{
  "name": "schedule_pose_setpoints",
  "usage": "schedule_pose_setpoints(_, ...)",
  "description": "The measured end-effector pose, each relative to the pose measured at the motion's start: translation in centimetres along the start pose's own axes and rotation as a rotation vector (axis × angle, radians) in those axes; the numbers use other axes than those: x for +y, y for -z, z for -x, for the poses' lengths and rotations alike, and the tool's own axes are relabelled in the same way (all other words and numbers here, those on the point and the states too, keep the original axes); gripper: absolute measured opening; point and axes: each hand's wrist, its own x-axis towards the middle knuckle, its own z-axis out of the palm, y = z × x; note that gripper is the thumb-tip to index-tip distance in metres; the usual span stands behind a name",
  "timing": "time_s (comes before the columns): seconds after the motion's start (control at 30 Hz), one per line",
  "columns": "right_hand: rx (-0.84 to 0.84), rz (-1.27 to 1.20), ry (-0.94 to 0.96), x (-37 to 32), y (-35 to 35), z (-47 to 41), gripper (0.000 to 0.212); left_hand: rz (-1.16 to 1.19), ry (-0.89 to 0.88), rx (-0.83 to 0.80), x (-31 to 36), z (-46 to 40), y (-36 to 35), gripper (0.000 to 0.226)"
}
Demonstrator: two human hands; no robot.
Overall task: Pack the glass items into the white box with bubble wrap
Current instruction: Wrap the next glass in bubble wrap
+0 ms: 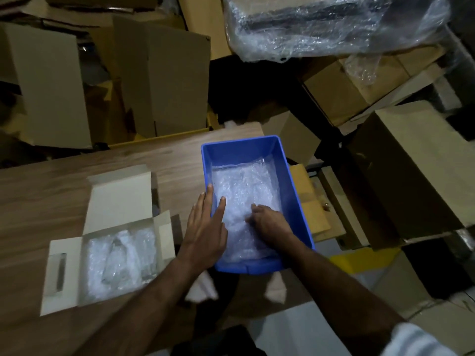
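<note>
A blue plastic bin (290, 176) stands at the wooden table's right edge, lined with bubble wrap (246, 186). My right hand (267, 219) is inside the bin, fingers curled into the wrap. My left hand (205, 227) lies flat with straight fingers over the bin's left wall. To the left sits the open white box (120, 199), flaps spread, with bubble-wrapped glass items (120, 258) inside it. Whether a glass item lies under the wrap in the bin cannot be told.
The wooden table (51, 196) carries both containers. Brown cardboard cartons (164, 78) are stacked behind and to the right (411, 160). A plastic-wrapped bundle (334, 24) lies at the top right. My feet show on the floor below the bin.
</note>
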Motion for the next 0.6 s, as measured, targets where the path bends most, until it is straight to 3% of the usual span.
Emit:
schedule_pose_setpoints(0.2, 0.054, -0.128, 0.008, 1.2, 1.0, 1.3, 0.032, 0.001, 0.013, -0.009, 0.3, 0.0, 0.2, 0.070)
schedule_pose_setpoints(0.4, 0.326, -0.205, 0.023, 1.0, 2.3, 3.4, 0.035, 0.000, 0.023, -0.022, 0.5, 0.0, 0.7, 0.074)
schedule_pose_setpoints(0.6, 0.551, -0.362, 0.064, 0.1, 3.3, 4.9, 0.031, -0.051, -0.056, -0.080, -0.5, -0.5, 2.9, 0.109)
